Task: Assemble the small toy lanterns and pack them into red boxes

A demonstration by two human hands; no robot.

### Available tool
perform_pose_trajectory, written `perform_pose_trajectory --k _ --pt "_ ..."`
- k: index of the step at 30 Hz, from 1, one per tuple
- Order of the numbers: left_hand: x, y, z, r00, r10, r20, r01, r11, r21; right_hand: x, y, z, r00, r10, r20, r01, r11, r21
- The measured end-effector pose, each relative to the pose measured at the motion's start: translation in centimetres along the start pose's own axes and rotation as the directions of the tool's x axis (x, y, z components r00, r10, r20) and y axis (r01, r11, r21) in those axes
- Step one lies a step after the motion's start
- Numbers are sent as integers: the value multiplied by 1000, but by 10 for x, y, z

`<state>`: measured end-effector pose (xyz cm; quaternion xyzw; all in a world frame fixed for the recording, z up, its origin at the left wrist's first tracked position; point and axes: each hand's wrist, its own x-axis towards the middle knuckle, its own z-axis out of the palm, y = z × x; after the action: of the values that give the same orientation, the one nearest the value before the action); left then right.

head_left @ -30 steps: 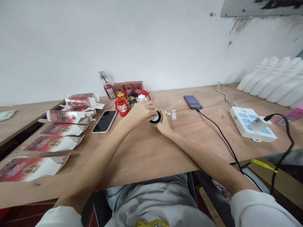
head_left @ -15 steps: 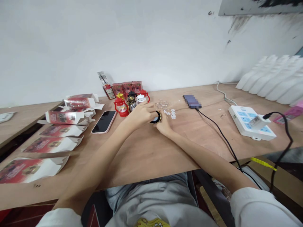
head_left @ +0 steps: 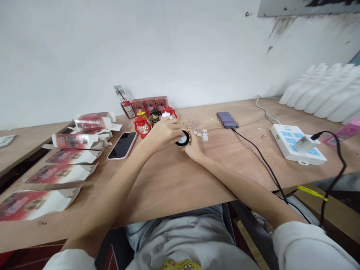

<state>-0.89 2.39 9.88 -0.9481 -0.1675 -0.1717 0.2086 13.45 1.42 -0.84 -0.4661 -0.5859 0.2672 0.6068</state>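
Note:
A small lantern with a black and gold body [head_left: 183,138] is tipped so that its round base, black-rimmed with a pale centre, faces me. My right hand [head_left: 193,148] is closed around its right side. The bent fingers of my left hand [head_left: 166,134] press at the base's upper left rim; their tips are partly hidden. Just behind my left hand stand several little lanterns: a red one [head_left: 142,126], a dark bronze one [head_left: 154,119] and a white one [head_left: 165,115] among them. Beyond my right hand lie thin metal wire pieces [head_left: 192,123] and small white pieces [head_left: 205,135].
Open printed cartons [head_left: 74,141] line the left side, beside a pink-edged phone [head_left: 122,145]. Small red boxes [head_left: 149,104] and a bottle [head_left: 128,108] stand by the wall. Rightward are a cabled phone [head_left: 227,120], a power strip [head_left: 295,144] and white containers [head_left: 317,90].
My left fingers have shifted left and slightly down off the base, so more of its pale centre shows. My right hand stays around the lantern. The view has moved slightly.

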Motion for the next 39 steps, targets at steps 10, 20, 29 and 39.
perform_pose_trajectory --k 10,20,29,39 --pt "1 1 2 995 -79 -62 78 997 -15 2 6 1 999 39 8 -40 999 11" --pt "2 4 5 993 -30 -113 38 997 72 1 2 -1 1000 27 2 -27 1000 1" --pt "2 5 6 991 78 -111 -68 994 86 -1 0 0 1000 25 11 -25 999 26" --pt "-1 1 10 966 113 -231 -89 990 111 1 5 0 1000 23 -11 -22 997 73"
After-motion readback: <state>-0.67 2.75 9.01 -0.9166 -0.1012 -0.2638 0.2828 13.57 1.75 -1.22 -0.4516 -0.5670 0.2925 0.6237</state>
